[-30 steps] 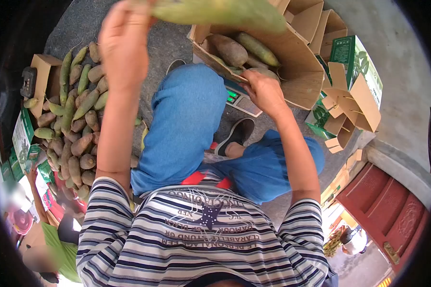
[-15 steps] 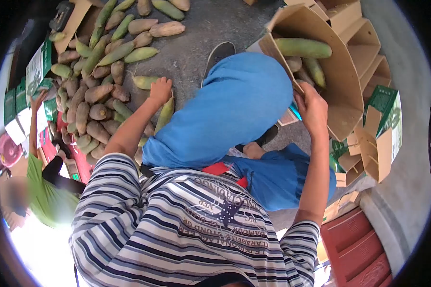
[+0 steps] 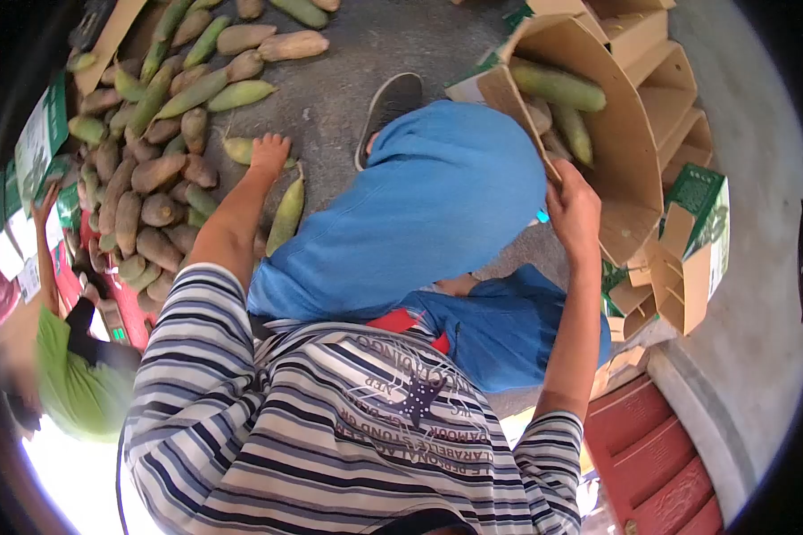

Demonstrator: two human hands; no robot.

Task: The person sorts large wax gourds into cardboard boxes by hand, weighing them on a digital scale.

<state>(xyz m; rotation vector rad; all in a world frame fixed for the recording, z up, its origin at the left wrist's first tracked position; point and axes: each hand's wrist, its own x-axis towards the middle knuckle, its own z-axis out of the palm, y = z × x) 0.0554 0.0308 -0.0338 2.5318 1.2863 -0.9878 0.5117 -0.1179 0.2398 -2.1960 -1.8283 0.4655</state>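
Note:
My left hand [image 3: 269,156] is over a long green gourd-like vegetable [image 3: 237,149] on the floor, its fingers curled around the far side. Another green vegetable [image 3: 286,212] lies just below that hand, near my knee. At right, my right hand [image 3: 574,203] grips the near rim of an open cardboard box [image 3: 629,183], which is tipped on its side with its opening toward me. Inside the box rest two long green vegetables [image 3: 558,85] and some brownish ones, partly hidden by the wall. My blue-trousered knee stands between my hands.
A large heap of brown and green vegetables [image 3: 156,169] spreads over the floor at left. Beyond it, a person in a green shirt [image 3: 80,366] reaches to a green-and-white box [image 3: 40,147]. More cartons [image 3: 687,259] stand at right, with a red panelled surface [image 3: 656,455] below.
The whole view has shifted slightly. My left hand has moved a little left along the green vegetable. My right hand stays on the box rim.

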